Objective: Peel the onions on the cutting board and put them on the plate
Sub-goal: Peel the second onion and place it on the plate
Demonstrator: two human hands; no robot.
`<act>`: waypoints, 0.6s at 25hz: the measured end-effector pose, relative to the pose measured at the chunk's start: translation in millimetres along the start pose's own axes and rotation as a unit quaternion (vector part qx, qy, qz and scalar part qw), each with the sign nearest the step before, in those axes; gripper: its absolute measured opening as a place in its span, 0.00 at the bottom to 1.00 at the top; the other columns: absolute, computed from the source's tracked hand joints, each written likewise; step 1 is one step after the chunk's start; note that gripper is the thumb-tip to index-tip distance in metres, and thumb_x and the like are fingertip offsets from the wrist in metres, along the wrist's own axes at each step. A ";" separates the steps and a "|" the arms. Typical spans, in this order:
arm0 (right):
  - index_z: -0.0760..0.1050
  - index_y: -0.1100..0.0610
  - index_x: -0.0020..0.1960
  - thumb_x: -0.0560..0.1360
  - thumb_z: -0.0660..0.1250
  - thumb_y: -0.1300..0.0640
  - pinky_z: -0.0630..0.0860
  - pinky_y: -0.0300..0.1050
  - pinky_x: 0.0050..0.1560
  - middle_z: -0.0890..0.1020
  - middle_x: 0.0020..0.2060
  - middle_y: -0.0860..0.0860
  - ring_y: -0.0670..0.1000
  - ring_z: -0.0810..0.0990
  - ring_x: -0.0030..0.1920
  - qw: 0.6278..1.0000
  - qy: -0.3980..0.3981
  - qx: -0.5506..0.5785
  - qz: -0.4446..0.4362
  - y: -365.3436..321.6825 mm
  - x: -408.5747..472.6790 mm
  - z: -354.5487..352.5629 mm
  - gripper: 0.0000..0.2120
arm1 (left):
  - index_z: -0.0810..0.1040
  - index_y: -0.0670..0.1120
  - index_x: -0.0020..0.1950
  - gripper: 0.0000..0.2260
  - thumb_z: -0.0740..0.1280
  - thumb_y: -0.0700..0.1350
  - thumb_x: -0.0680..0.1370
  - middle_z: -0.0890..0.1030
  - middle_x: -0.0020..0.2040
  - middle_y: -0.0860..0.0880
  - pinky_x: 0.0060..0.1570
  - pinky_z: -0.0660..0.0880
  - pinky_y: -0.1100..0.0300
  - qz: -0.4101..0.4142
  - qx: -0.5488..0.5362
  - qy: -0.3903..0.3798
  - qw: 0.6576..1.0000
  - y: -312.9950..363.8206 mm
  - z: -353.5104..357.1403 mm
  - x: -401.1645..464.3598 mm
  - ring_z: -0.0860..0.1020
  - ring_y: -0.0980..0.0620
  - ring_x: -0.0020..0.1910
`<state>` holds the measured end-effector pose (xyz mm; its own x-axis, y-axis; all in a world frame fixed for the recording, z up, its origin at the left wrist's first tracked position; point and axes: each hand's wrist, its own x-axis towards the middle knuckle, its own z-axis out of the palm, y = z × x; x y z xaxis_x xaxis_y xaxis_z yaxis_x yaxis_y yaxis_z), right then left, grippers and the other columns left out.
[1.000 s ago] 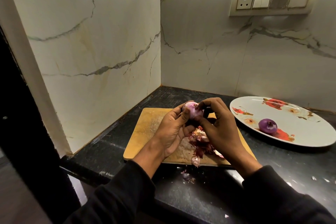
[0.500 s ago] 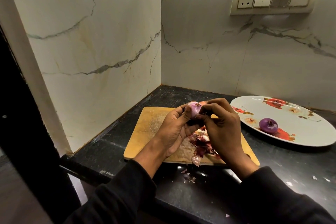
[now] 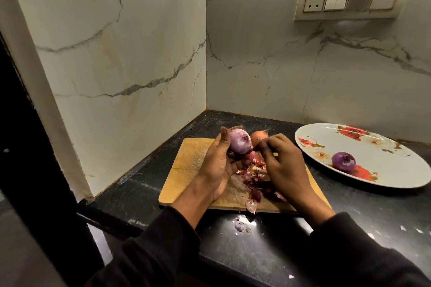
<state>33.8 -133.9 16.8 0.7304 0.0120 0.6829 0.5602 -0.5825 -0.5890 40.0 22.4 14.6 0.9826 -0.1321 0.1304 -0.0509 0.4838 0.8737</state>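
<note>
Onion (image 3: 240, 141), part-peeled, gripped in left hand (image 3: 215, 165) above board (image 3: 186, 170). Right hand (image 3: 282, 161) just beside it, fingers curled, pinching skin scrap. Peels (image 3: 256, 177) on board. Peeled onion (image 3: 343, 161) on plate (image 3: 396, 158), far right.

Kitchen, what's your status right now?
Left hand grips half-peeled onion. Right hand pinching skin. One peeled onion on plate. Unpeeled onion waiting behind.

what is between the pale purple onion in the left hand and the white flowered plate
The right hand sits directly between the pale purple onion held by the left hand and the white flowered plate. Beyond it is only bare black counter.
</note>
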 end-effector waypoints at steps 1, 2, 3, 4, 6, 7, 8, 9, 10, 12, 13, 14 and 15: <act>0.80 0.53 0.48 0.79 0.68 0.59 0.72 0.37 0.42 0.78 0.43 0.46 0.43 0.78 0.44 1.000 0.006 0.005 -0.004 -1.3 0.2 -0.6 0.03 | 0.75 0.44 0.67 0.28 0.60 0.63 0.77 0.79 0.62 0.33 0.59 0.78 0.44 0.002 0.018 -0.001 1.000 -1.0 -0.2 0.0 0.80 0.38 0.57; 0.81 0.55 0.50 0.78 0.70 0.57 0.74 0.36 0.43 0.79 0.45 0.46 0.43 0.79 0.46 1.000 0.013 0.026 -0.007 -3.1 0.0 -1.5 0.02 | 0.75 0.44 0.67 0.29 0.59 0.63 0.77 0.80 0.62 0.34 0.60 0.77 0.42 0.003 0.030 -0.002 1.000 -2.0 -0.1 -0.1 0.80 0.38 0.58; 0.81 0.56 0.52 0.77 0.71 0.57 0.77 0.35 0.45 0.81 0.47 0.47 0.43 0.80 0.47 0.998 0.015 0.054 -0.010 -5.7 -0.3 -2.7 0.05 | 0.75 0.43 0.67 0.29 0.59 0.63 0.77 0.81 0.62 0.35 0.62 0.76 0.40 0.005 0.037 -0.004 0.999 -2.8 -0.1 -0.1 0.81 0.39 0.59; 0.81 0.56 0.54 0.76 0.73 0.57 0.78 0.36 0.46 0.82 0.48 0.48 0.44 0.82 0.49 0.997 0.011 0.081 -0.017 -7.9 -0.8 -3.2 0.08 | 0.75 0.43 0.67 0.29 0.59 0.62 0.77 0.80 0.62 0.35 0.64 0.75 0.39 0.009 0.039 -0.008 0.999 -3.6 -0.2 0.2 0.80 0.39 0.61; 0.82 0.56 0.55 0.74 0.75 0.59 0.80 0.37 0.47 0.83 0.49 0.48 0.44 0.83 0.50 0.995 0.006 0.090 -0.045 -11.4 -3.0 -2.6 0.11 | 0.75 0.43 0.68 0.28 0.58 0.62 0.78 0.80 0.63 0.36 0.66 0.73 0.39 0.014 0.039 -0.025 0.999 -4.6 -0.9 0.3 0.79 0.38 0.64; 0.83 0.57 0.55 0.73 0.76 0.60 0.80 0.38 0.47 0.83 0.48 0.47 0.44 0.83 0.49 0.995 0.011 0.080 -0.059 -12.3 -4.0 -2.3 0.11 | 0.76 0.44 0.67 0.28 0.57 0.62 0.78 0.80 0.63 0.36 0.67 0.73 0.40 0.015 0.042 -0.028 0.999 -4.6 -0.7 0.4 0.78 0.38 0.65; 0.84 0.57 0.54 0.72 0.76 0.62 0.81 0.38 0.46 0.84 0.48 0.48 0.44 0.83 0.49 0.995 0.019 0.074 -0.068 -12.5 -4.5 -2.2 0.10 | 0.76 0.45 0.67 0.28 0.57 0.63 0.78 0.80 0.63 0.37 0.67 0.74 0.41 0.016 0.051 -0.028 0.998 -4.7 -0.9 0.4 0.78 0.39 0.65; 0.85 0.57 0.53 0.72 0.76 0.62 0.81 0.37 0.45 0.84 0.47 0.48 0.43 0.83 0.48 0.995 0.026 0.071 -0.072 -12.2 -4.6 -2.5 0.10 | 0.77 0.46 0.66 0.27 0.56 0.63 0.78 0.81 0.63 0.38 0.66 0.74 0.42 0.016 0.064 -0.030 0.997 -5.2 -0.8 0.4 0.78 0.39 0.64; 0.85 0.58 0.53 0.72 0.75 0.63 0.80 0.35 0.45 0.84 0.46 0.47 0.43 0.83 0.48 0.994 0.030 0.072 -0.071 -12.0 -4.5 -3.3 0.10 | 0.77 0.46 0.67 0.27 0.56 0.63 0.78 0.81 0.63 0.38 0.66 0.75 0.44 0.015 0.080 -0.031 0.996 -5.4 -0.5 0.4 0.79 0.40 0.64; 0.85 0.57 0.54 0.73 0.75 0.62 0.79 0.33 0.45 0.85 0.45 0.47 0.41 0.83 0.47 0.995 0.027 0.069 -0.064 -11.5 -4.4 -4.9 0.09 | 0.75 0.46 0.68 0.25 0.58 0.61 0.80 0.80 0.62 0.38 0.66 0.75 0.44 0.018 0.110 -0.028 0.993 -5.7 0.6 0.1 0.78 0.40 0.64; 0.85 0.57 0.54 0.73 0.75 0.61 0.79 0.33 0.45 0.85 0.45 0.47 0.40 0.83 0.46 0.996 0.025 0.061 -0.060 -11.4 -4.3 -5.6 0.10 | 0.75 0.46 0.68 0.23 0.58 0.60 0.81 0.80 0.62 0.37 0.66 0.75 0.44 0.026 0.127 -0.029 0.991 -6.7 0.3 0.6 0.79 0.40 0.63; 0.85 0.56 0.54 0.73 0.75 0.61 0.79 0.33 0.45 0.86 0.44 0.47 0.40 0.83 0.45 0.997 0.025 0.052 -0.057 -10.9 -4.3 -5.8 0.10 | 0.74 0.47 0.68 0.22 0.58 0.60 0.82 0.80 0.62 0.37 0.65 0.75 0.45 0.036 0.145 -0.031 0.988 -7.9 -0.1 1.1 0.79 0.42 0.61; 0.85 0.56 0.54 0.73 0.75 0.60 0.79 0.34 0.45 0.86 0.44 0.47 0.39 0.83 0.45 0.997 0.026 0.046 -0.054 -10.4 -4.4 -6.2 0.10 | 0.74 0.48 0.68 0.21 0.57 0.60 0.82 0.80 0.61 0.37 0.63 0.76 0.47 0.047 0.163 -0.034 0.985 -8.4 0.1 1.0 0.79 0.44 0.59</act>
<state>22.3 -132.9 22.6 0.6441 0.0272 0.7645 0.6697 -0.5029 -0.5464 41.4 18.1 7.5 0.9574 -0.1623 0.2390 -0.2062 0.1954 0.9588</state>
